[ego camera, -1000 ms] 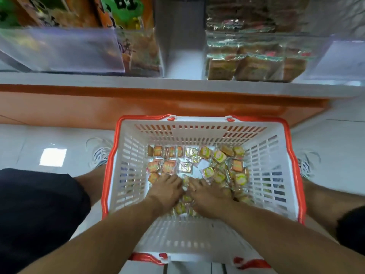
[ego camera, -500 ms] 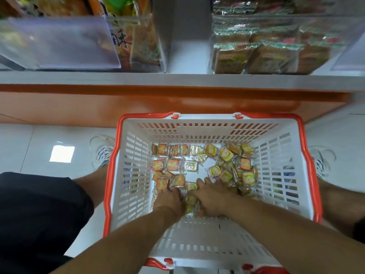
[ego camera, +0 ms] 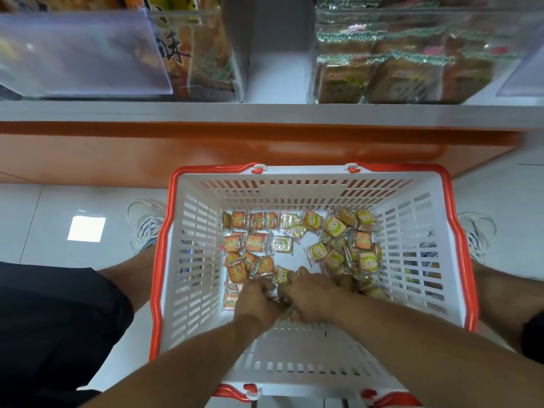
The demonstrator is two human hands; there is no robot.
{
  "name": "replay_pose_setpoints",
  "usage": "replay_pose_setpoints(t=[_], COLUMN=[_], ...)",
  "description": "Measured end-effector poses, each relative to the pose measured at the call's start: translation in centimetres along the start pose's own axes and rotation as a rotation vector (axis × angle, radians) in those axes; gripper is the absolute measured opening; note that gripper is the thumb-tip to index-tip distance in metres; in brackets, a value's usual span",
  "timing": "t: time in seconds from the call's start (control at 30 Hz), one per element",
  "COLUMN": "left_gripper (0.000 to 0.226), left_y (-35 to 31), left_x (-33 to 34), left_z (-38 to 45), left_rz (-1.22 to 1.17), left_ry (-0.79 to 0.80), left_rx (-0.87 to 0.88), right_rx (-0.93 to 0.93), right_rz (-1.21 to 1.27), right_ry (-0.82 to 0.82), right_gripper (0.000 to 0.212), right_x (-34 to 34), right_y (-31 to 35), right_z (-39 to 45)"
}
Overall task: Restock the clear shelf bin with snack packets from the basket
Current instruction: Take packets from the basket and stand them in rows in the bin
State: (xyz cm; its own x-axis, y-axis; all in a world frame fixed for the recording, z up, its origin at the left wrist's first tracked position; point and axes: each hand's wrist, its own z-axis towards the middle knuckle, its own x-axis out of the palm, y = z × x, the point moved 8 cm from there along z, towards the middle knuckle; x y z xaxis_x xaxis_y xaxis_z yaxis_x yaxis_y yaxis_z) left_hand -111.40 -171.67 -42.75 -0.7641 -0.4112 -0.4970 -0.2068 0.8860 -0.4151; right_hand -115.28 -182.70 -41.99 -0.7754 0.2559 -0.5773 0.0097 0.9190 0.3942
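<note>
both forearms reaching down, left hand (ego camera: 255, 300) and right hand (ego camera: 312, 296) touching, fingers curled

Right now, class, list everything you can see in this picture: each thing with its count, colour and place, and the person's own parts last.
basket: one, white with orange rim, on the floor below the shelf.
snack packets: many, orange and yellow-green, loose on the basket bottom.
right shelf bin: one, clear, holding brown packets.
left shelf bin: one, clear, holding orange packets.
shelf: one, grey edge over an orange base.
floor: white tiles.
shoes: two, white, either side of the basket.
left hand: in the basket, fingers curled on packets.
right hand: in the basket, gathering packets.
</note>
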Motion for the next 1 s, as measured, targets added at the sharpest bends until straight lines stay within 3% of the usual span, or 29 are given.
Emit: replay_pose_setpoints(t=[0.13,0.27,0.43,0.63,0.83,0.9,1.0], left_gripper=[0.011,0.007,0.028,0.032,0.027,0.026,0.028], left_y=[0.1,0.5,0.5,0.4,-1.4,-1.8,-4.8], left_x=[0.7,0.9,1.9,2.7,2.8,1.9,-1.8], left_z=[0.3,0.6,1.1,0.4,-0.6,-1.0,-1.8], left_rz=[0.208,0.187,0.203,0.030,-0.051,-0.153,-0.282], left_ry=[0.111,0.153,0.222,0.306,0.286,0.297,0.280], left_rx=[-0.009,-0.037,0.034,0.007,0.063,-0.041,-0.056], right_rx=[0.014,0.050,0.181,0.278,0.329,0.323,0.261], right_rz=[0.177,0.383,0.691,1.073,1.186,1.119,0.894], right_ry=[-0.025,-0.031,-0.009,-0.076,-0.079,-0.110,-0.166], right_gripper=[0.047,0.028,0.038,0.043,0.047,0.045,0.034], right_x=[0.2,0.0,-0.6,-1.0,-1.6,-3.0,-7.2], right_y=[-0.4,-1.7,-4.1,-4.9,-4.6,-4.5,-3.8], right_z=[-0.1,-0.1,-0.7,-2.2,-3.3,-3.7,-5.0])
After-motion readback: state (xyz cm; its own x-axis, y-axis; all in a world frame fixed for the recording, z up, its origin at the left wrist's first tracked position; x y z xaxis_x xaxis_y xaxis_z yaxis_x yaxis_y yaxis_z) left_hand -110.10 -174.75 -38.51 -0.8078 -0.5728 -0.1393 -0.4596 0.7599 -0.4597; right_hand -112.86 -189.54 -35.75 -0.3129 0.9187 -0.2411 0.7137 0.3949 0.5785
